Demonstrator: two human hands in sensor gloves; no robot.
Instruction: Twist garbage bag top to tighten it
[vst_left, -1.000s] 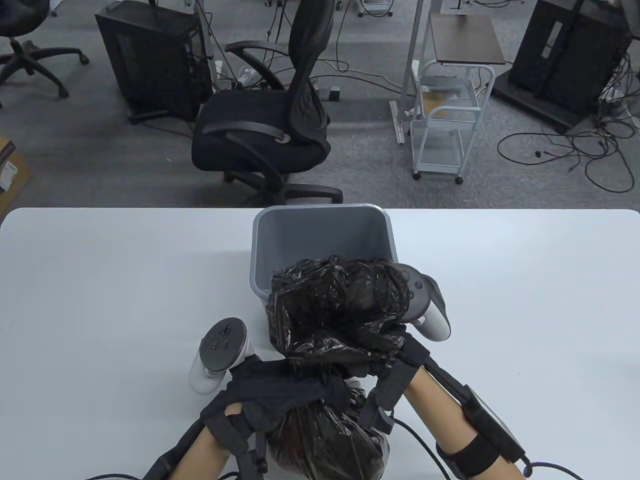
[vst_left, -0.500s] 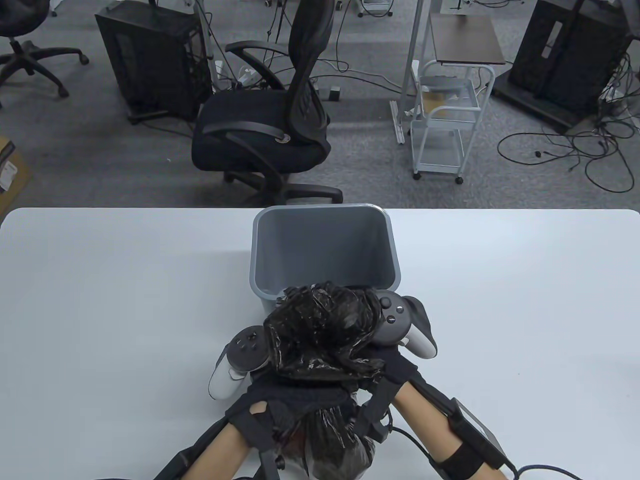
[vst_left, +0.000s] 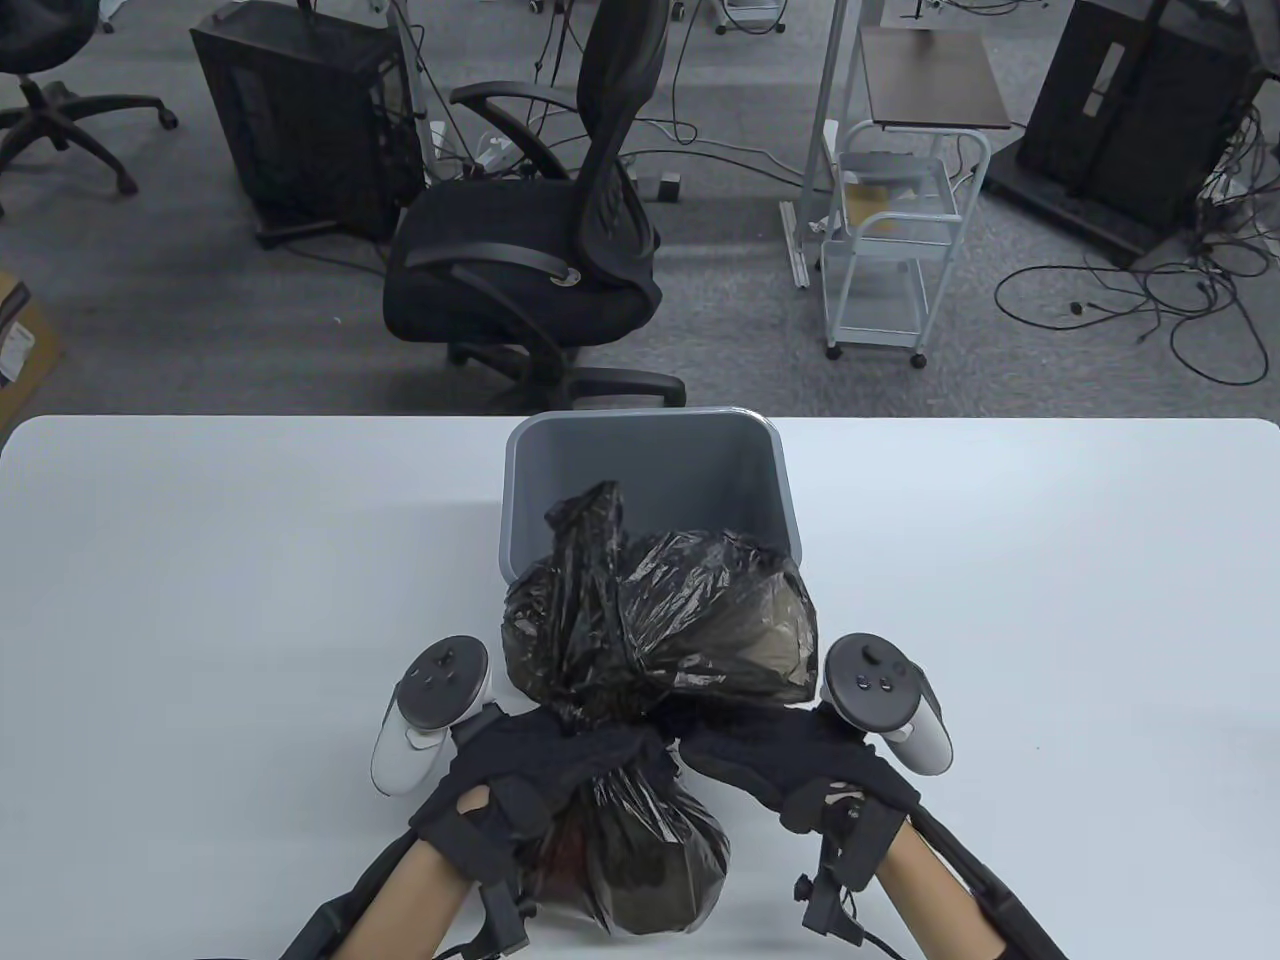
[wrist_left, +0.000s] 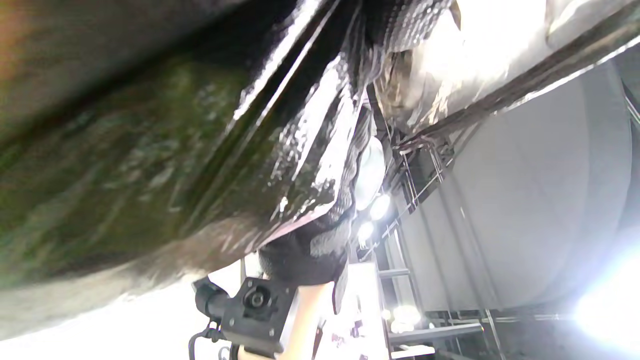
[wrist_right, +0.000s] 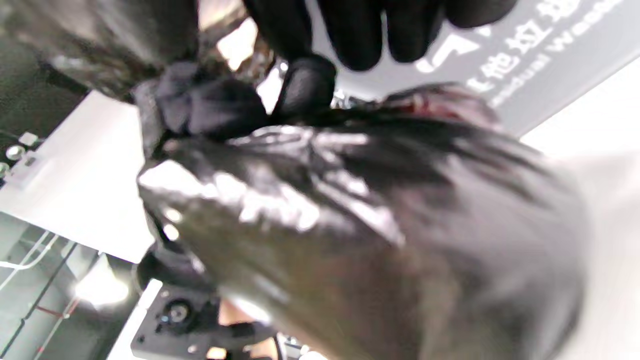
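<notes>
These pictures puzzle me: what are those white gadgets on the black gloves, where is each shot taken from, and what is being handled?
No robot here: a person's two gloved hands. The white gadgets are trackers strapped to the backs of the hands. The big picture looks down at the white table; the other two come from cameras on each wrist, so they look tilted and blurred. A grey bin stands on the table. In front of it lies a black garbage bag. The left hand grips its gathered neck; the right hand rests against the neck, its grip unclear.
</notes>
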